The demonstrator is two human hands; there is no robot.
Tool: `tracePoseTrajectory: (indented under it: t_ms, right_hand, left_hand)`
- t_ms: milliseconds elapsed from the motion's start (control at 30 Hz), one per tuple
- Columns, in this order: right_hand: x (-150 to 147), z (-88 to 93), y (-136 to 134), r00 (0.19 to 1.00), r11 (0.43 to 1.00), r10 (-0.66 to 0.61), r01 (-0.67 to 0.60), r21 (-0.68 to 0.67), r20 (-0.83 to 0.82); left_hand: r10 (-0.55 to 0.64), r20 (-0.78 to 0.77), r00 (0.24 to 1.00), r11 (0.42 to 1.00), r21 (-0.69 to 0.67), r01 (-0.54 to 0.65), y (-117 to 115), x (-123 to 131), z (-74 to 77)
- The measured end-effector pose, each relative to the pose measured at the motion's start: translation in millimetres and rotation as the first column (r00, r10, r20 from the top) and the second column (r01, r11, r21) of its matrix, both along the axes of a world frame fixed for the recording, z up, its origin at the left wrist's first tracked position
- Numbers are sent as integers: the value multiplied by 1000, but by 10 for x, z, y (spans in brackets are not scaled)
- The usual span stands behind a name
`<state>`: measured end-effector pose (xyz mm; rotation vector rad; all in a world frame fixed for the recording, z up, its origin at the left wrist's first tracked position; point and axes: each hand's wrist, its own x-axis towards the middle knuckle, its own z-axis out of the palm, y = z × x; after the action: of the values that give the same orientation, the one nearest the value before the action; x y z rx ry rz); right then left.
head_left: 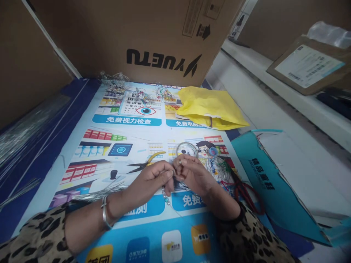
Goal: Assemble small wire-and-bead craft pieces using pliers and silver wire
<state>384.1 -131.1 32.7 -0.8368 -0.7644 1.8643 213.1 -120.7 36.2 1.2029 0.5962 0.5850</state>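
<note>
My left hand (156, 179) is closed, thumb against fingers, on a beaded strand (166, 197). The strand's pearly and light-blue beads dangle below the fingers, and a thin thread trails from it to the lower right. My right hand (194, 173) meets it fingertip to fingertip, fingers curled in a pinch; a small pale speck shows at them, too small to name. Just beyond the left hand lie long-nose pliers (138, 167) with yellow handles. A round clear dish (187, 146) sits behind the right hand.
Red-handled scissors (248, 197) and tangled coloured threads (219, 170) lie right of my right hand. A yellow bag (214, 106) and more thread tangles (164, 93) lie farther back. Cardboard (137, 29) walls off the far side. Bundled wires (27, 135) are at left, teal card (271, 182) at right.
</note>
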Motion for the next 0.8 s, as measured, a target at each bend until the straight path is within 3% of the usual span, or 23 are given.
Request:
tracePoseTrajectory:
  t_ms: [800]
  right_hand:
    - [2,22,7,998,996,-43,38,75,55]
  left_hand:
    - [-4,45,999,999,-38,6,10,11,-11]
